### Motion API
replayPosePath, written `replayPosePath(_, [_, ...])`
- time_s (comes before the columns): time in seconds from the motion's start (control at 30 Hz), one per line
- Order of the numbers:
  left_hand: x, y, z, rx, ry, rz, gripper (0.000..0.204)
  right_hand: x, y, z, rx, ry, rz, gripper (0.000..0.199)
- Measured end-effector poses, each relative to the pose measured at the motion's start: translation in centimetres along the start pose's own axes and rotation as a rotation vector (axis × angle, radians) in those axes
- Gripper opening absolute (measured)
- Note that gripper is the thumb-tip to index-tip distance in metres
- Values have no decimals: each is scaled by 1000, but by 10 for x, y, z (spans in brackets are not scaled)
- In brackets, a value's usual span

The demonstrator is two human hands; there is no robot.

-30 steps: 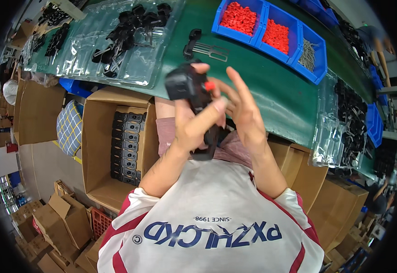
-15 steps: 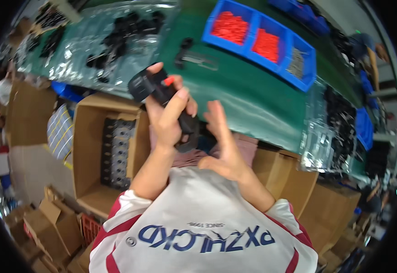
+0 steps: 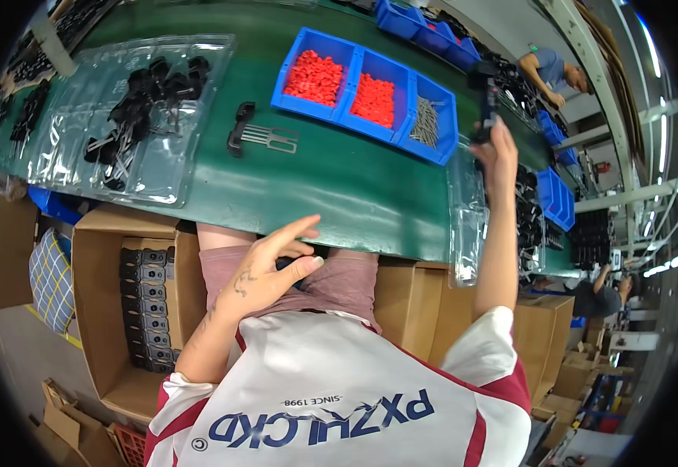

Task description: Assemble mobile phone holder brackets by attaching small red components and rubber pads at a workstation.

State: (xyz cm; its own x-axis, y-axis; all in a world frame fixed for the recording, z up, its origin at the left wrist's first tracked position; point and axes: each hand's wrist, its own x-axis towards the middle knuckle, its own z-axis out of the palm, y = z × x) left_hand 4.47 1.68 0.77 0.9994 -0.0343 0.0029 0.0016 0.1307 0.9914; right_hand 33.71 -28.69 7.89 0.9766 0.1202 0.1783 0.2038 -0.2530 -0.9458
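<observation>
A black handle-shaped part [image 3: 484, 101] is held upright in the closed right hand [image 3: 501, 158], raised at arm's length over the right end of the green bench [image 3: 354, 194], its long axis running up the picture, away from the person. A small dark piece [image 3: 286, 267], mostly hidden, is pinched loosely by the left hand [image 3: 273, 268] at the lap, remaining fingers spread. Blue bins [image 3: 366, 86] of red parts are set near.

Bare green table [image 3: 339, 183] between blister tray [image 3: 133, 109] and blue bins [image 3: 370, 86].
</observation>
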Motion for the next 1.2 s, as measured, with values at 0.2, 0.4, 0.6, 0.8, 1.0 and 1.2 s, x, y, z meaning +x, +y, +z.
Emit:
replayPosePath(0.2, [-46, -20, -27, -17, 139, -169, 52, 90, 33, 9, -883, 82, -160, 52])
replayPosePath(0.4, [-115, -91, -90, -108, 631, -202, 37, 81, -11, 165, -747, -243, -573, 40])
replayPosePath(0.6, [-262, -296, -184, 415, 1561, -260, 30, 91, -5, 274, -1059, -778, -556, 33])
replayPosePath(0.8, [-439, -334, -154, 744, 500, -1613, 33, 128, 26, 274, -1175, -821, -509, 43])
replayPosePath(1.0, [-503, -354, -118, 676, 778, -1534, 28, 120, 30, 283, -1063, -849, -444, 36])
replayPosePath(1.2, [-496, -380, -122, 749, 816, -1488, 30, 92, 12, 279, -1143, -637, -479, 32])
